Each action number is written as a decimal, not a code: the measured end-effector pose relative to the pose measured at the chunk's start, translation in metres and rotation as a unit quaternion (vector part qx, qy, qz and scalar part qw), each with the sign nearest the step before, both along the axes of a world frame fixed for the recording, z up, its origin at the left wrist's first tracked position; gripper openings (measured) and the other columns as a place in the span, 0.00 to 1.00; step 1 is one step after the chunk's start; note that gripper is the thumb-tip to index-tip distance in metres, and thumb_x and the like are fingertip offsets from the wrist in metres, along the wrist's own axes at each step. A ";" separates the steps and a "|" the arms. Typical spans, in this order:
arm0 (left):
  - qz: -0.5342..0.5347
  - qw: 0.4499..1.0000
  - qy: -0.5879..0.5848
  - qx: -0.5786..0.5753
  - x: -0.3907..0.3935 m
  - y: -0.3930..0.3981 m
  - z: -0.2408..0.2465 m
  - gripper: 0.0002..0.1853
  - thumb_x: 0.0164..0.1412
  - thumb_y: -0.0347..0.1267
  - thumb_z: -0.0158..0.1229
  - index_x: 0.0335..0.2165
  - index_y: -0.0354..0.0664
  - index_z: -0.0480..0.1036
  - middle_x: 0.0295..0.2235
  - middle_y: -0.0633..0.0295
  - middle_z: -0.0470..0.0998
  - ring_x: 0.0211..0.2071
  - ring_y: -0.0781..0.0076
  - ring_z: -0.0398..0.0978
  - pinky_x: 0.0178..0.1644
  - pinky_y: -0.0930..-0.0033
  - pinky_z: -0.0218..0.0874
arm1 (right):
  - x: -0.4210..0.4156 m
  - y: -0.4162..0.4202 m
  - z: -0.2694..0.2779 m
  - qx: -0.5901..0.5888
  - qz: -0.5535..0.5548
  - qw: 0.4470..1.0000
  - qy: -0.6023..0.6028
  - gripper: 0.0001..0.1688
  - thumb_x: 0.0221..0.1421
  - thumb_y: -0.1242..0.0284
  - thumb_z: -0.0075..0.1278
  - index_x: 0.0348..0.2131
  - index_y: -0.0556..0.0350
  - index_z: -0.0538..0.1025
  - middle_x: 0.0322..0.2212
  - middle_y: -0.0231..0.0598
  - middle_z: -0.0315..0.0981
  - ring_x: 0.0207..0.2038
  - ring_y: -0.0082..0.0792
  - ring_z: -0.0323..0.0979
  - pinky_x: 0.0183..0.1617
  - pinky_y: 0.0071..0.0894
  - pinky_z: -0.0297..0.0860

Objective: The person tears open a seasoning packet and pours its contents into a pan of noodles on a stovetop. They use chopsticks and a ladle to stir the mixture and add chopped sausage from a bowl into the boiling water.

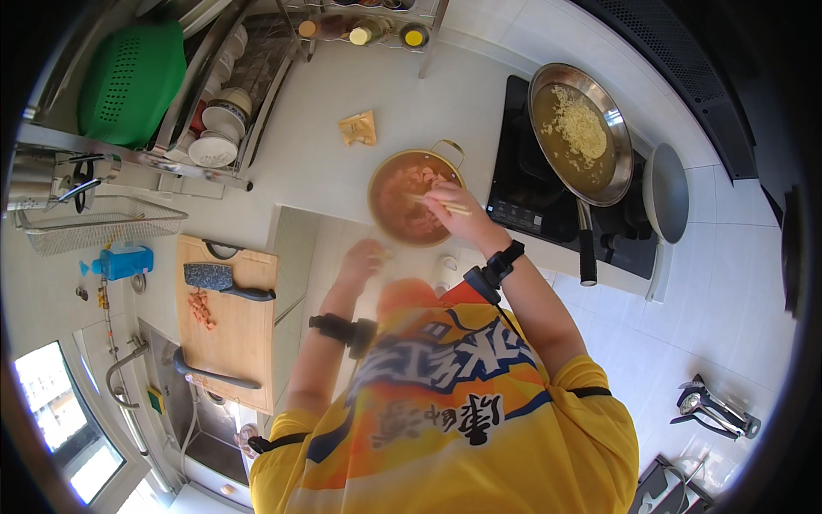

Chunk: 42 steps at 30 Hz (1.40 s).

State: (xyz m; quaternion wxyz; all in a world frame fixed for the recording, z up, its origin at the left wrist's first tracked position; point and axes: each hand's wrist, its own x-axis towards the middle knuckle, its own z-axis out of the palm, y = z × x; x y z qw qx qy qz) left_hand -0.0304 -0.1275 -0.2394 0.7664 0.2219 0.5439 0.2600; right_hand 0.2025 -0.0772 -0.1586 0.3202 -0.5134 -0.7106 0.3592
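My right hand [453, 209] is closed around a pair of chopsticks [443, 204], whose tips reach into a round golden two-handled pot [374, 215]. Reddish-brown liquid and pink sliced meat [420, 177] lie inside that pot, at the counter's edge. To the pot's lower left is my left hand [363, 258], off the rim and blurred; something small and pale may be at its fingers, but I cannot tell. A small tan packet [358, 128] rests on the counter behind the pot.
Right: a steel frying pan [618, 172] with minced garlic-like bits on a black cooktop [514, 212], beside a grey pan [666, 193]. Left: a wooden cutting board [225, 347] with a cleaver [209, 276], diced pink meat [201, 310] and a long dark-handled tool [218, 378]. A dish rack [205, 64] stands behind.
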 end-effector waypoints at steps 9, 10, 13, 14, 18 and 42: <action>-0.028 0.996 0.003 0.080 0.000 -0.003 -0.009 0.11 0.59 0.38 0.40 0.31 0.42 0.65 0.26 0.64 0.68 0.24 0.75 0.70 0.28 0.74 0.64 | -0.011 0.012 -0.011 0.095 0.032 0.994 -0.033 0.06 0.49 0.73 0.44 0.25 0.58 0.70 0.22 0.43 0.64 0.27 0.43 0.65 0.30 0.34 0.62; -0.036 0.993 0.014 0.111 -0.001 -0.005 -0.015 0.11 0.59 0.38 0.40 0.32 0.42 0.64 0.26 0.64 0.68 0.24 0.74 0.70 0.29 0.73 0.65 | -0.012 0.005 -0.007 0.064 0.052 0.996 -0.021 0.07 0.49 0.73 0.44 0.25 0.58 0.71 0.22 0.43 0.64 0.27 0.43 0.65 0.30 0.34 0.63; -0.032 0.996 -0.002 0.081 -0.003 -0.005 -0.017 0.07 0.51 0.25 0.47 0.32 0.39 0.64 0.30 0.62 0.66 0.30 0.68 0.72 0.30 0.73 0.65 | -0.005 -0.010 0.021 -0.011 0.079 0.995 -0.061 0.07 0.49 0.72 0.44 0.26 0.57 0.71 0.23 0.42 0.64 0.29 0.42 0.65 0.32 0.34 0.62; -0.012 0.998 -0.013 0.054 -0.003 -0.004 -0.015 0.06 0.51 0.25 0.47 0.32 0.39 0.64 0.30 0.61 0.66 0.30 0.67 0.72 0.31 0.72 0.65 | 0.000 -0.017 0.030 -0.033 0.071 0.994 -0.076 0.07 0.50 0.73 0.44 0.26 0.58 0.71 0.23 0.41 0.65 0.28 0.41 0.65 0.32 0.32 0.62; 0.030 0.999 -0.031 -0.006 0.000 -0.003 -0.009 0.06 0.53 0.27 0.45 0.33 0.39 0.64 0.30 0.60 0.66 0.31 0.64 0.71 0.32 0.70 0.66 | 0.017 -0.038 0.022 -0.081 0.120 0.987 -0.063 0.06 0.50 0.74 0.45 0.28 0.58 0.72 0.23 0.40 0.65 0.28 0.40 0.65 0.32 0.29 0.62; -0.033 0.992 0.045 0.112 -0.003 -0.004 -0.030 0.09 0.43 0.28 0.59 0.27 0.38 0.71 0.30 0.56 0.70 0.29 0.65 0.71 0.33 0.71 0.63 | 0.008 -0.018 -0.018 0.061 0.007 0.998 -0.003 0.04 0.48 0.76 0.47 0.27 0.58 0.72 0.23 0.41 0.65 0.26 0.40 0.65 0.29 0.30 0.63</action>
